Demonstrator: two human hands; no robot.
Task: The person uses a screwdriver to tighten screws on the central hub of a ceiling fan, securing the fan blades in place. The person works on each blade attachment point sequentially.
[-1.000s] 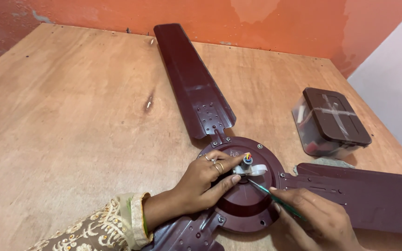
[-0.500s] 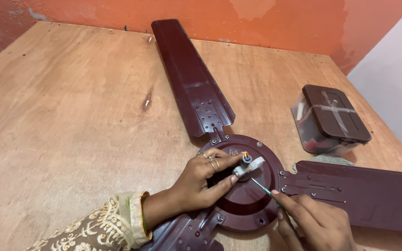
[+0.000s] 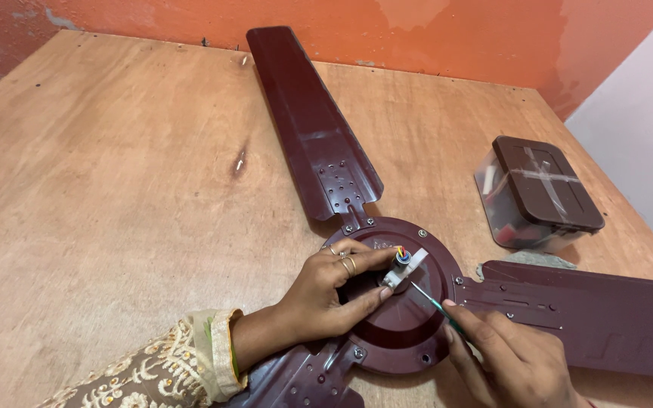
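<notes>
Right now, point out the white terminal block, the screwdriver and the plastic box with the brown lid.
white terminal block (image 3: 406, 267), head view, middle of its white body.
screwdriver (image 3: 426, 296), head view, thin shaft near the tip.
plastic box with the brown lid (image 3: 546, 183), head view, centre of the lid.

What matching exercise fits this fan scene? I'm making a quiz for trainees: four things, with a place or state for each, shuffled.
Things:
1. left hand
2. right hand
3. plastic box
4. long fan blade

Places or states:
A. reaches toward the orange wall
B. holds a thin screwdriver
C. stands on the table right of the hub, lid on
D. pinches the small white connector on the hub

Pairs: 1-D, 2-B, 3-C, 4-A
</notes>
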